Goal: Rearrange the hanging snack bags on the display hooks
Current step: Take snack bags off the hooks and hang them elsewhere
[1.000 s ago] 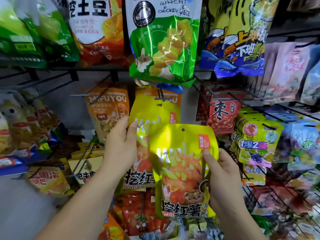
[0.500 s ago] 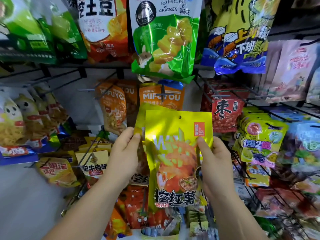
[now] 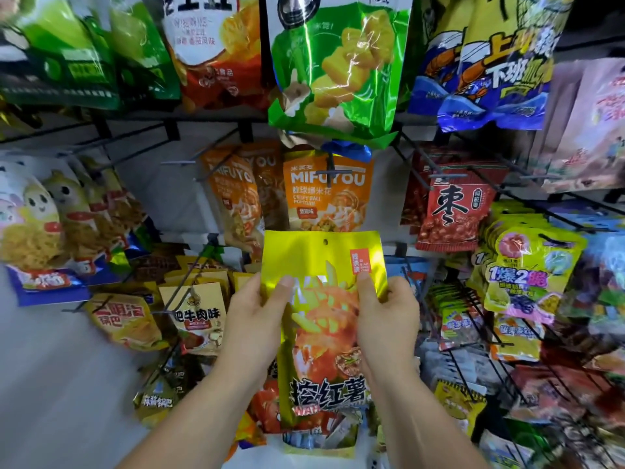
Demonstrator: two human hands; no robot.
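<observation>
A shiny yellow snack bag [image 3: 323, 262] with an orange picture and black characters is held upright in front of the rack, its punched hole at the top centre off any hook. My left hand [image 3: 257, 319] pinches its left edge, thumb on the front. My right hand [image 3: 385, 319] pinches its right edge the same way. Just above it an orange MIFUYOU popcorn bag [image 3: 326, 194] hangs on a black hook [image 3: 333, 170]. More of the yellow bags may sit behind the held one; I cannot tell.
A green chicken-piece bag [image 3: 338, 69] hangs overhead. Red date bags [image 3: 453, 211] and yellow-pink bags [image 3: 527, 269] hang to the right, corn-character bags [image 3: 37, 225] and yellow beef-flavour bags [image 3: 196, 313] to the left. Bare black hooks [image 3: 216, 164] jut out at upper left.
Both hands have drawn the yellow bags down and off the hook, uncovering the orange MIFUYOU bag. My left hand shifted from the rear bag onto the front bag's left edge.
</observation>
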